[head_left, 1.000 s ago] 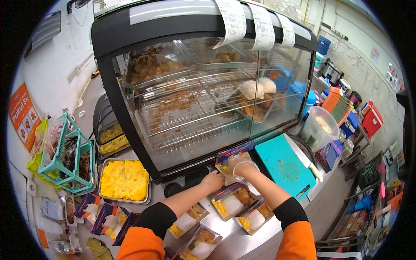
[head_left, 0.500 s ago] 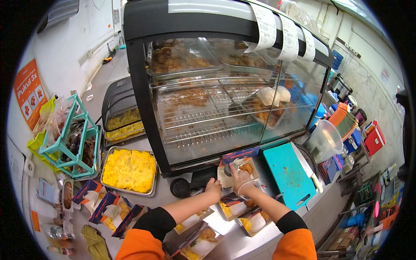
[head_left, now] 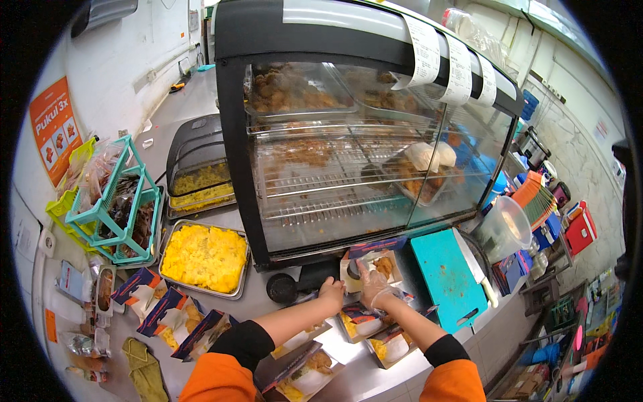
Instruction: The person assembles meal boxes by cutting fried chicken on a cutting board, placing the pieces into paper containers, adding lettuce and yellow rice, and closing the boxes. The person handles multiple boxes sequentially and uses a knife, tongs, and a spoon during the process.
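An open cardboard food box with a blue-and-orange lid stands just in front of the glass cabinet, with a browned fried piece inside. My right hand, in a clear plastic glove, reaches into it, its fingers closed against a small dark round cup. At the box's left edge my bare left hand is closed, and what its fingers hold is hidden. Beside it lies a black rectangular object next to a black round object. Under my forearms stand several filled boxes with yellow food and white wrapped portions.
A heated glass cabinet with fried food rises behind. To the left are a tray of yellow food, a teal basket and more filled boxes. At right, a knife lies on a turquoise cutting board.
The view has shifted slightly, so the scene sits a little farther right. Both hands stay at the same box, with the right hand's fingers still inside it.
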`<action>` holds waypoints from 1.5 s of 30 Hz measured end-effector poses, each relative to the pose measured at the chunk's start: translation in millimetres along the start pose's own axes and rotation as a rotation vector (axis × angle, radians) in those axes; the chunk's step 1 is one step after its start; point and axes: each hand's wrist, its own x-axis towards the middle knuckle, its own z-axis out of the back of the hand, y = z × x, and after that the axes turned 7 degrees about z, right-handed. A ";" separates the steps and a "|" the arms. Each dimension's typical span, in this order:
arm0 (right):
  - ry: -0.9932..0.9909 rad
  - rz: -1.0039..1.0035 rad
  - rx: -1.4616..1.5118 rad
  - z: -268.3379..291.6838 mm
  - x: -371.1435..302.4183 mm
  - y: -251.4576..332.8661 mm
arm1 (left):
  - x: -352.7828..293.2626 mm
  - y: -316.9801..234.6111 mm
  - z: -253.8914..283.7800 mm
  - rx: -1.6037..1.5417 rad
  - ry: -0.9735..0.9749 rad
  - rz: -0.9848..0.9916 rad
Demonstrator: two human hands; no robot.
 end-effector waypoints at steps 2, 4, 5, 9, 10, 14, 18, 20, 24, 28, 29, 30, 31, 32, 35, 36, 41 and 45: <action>0.033 0.021 -0.030 0.4 1.6 -0.9 | 0.1 0.0 2.0 -0.011 -0.006 -0.002; 0.026 0.006 -0.032 1.9 1.4 2.4 | -0.2 0.2 2.7 -0.013 -0.003 0.006; 0.012 -0.021 -0.030 5.0 2.3 3.7 | 0.3 0.4 2.6 -0.033 0.007 0.015; 0.078 -0.103 0.048 28.0 -2.5 15.2 | -0.7 -0.8 -1.5 -0.025 -0.029 0.014; 0.063 -0.159 0.122 39.5 -3.8 16.8 | -1.7 0.1 -1.0 -0.073 -0.051 0.000; 0.004 -0.112 0.289 99.9 -11.0 33.7 | -18.9 8.5 17.9 -0.176 -0.033 -0.115; 0.048 0.218 0.650 162.3 -22.0 82.8 | -98.4 30.2 28.6 -0.220 -0.260 -0.165; 0.137 0.426 0.713 179.5 -8.9 123.3 | -156.9 50.5 21.3 -0.379 -0.380 -0.111; 0.026 0.635 0.407 153.3 66.2 241.1 | -282.6 88.2 -6.8 -0.490 -0.518 0.266; 0.244 0.416 0.134 91.0 140.6 322.1 | -362.6 94.1 -28.8 -0.174 -0.654 0.653; 0.192 0.438 0.183 76.4 153.5 331.7 | -373.1 95.1 -36.1 -0.217 -0.658 0.666; 0.164 0.434 0.221 62.2 162.3 339.0 | -380.5 95.7 -44.5 -0.253 -0.683 0.673; 0.174 0.356 0.219 50.5 170.0 344.5 | -385.1 96.9 -53.9 -0.289 -0.713 0.674; 0.160 0.336 0.415 44.4 178.3 345.3 | -386.0 99.2 -63.2 -0.316 -0.719 0.671; -0.062 0.107 1.087 25.9 189.2 359.0 | -354.8 104.6 -82.2 -1.115 -1.024 0.396; -0.157 0.076 1.342 22.5 192.1 366.0 | -337.2 105.4 -84.2 -1.326 -1.045 0.413; -0.226 0.004 1.332 15.4 189.1 373.2 | -273.0 117.5 -83.1 -1.508 -1.252 0.489; -0.255 -0.005 1.512 15.3 167.4 368.8 | -254.2 145.0 -86.3 -1.270 -1.296 0.441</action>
